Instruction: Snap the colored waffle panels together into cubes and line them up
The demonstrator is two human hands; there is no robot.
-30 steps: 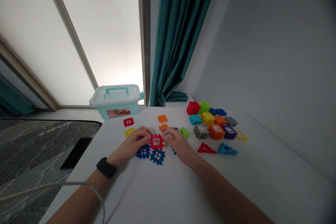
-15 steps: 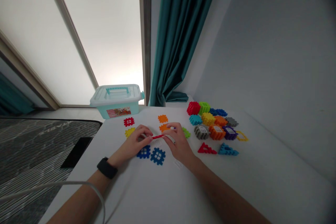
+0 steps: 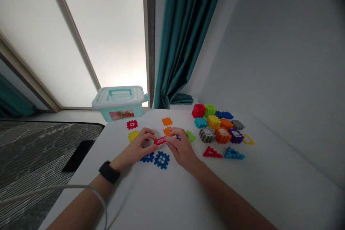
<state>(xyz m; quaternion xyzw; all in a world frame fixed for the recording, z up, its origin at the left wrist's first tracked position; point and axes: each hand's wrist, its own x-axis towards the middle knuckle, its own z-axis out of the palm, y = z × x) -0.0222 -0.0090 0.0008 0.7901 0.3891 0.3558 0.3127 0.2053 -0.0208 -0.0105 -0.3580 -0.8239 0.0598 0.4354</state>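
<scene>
Between my two hands is a red window-shaped building tile [image 3: 160,141], tilted and partly covered by fingers. My left hand [image 3: 140,145] pinches its left side, and my right hand [image 3: 180,146] pinches its right side. Just below lie two blue window tiles, one [image 3: 162,160] in full sight and the other [image 3: 147,157] partly under my left hand. A yellow tile [image 3: 133,136] sits beside my left fingers. Beyond my hands are two orange tiles, one [image 3: 167,121] farther back and one [image 3: 167,131] near my right fingers. A green tile [image 3: 191,136] lies right of my right hand.
A lidded teal storage box [image 3: 124,109] stands at the back left, with a red window tile [image 3: 132,124] before it. Stacks of coloured tiles, including an orange stack [image 3: 222,136], stand at the right. Red [image 3: 212,152] and blue triangle pieces [image 3: 234,153] lie nearer. A cable [image 3: 67,187] crosses the lower left.
The red tile has turned from edge-on so that its window openings show. My right fingers have shifted slightly left, and a small purple piece shows more beside them.
</scene>
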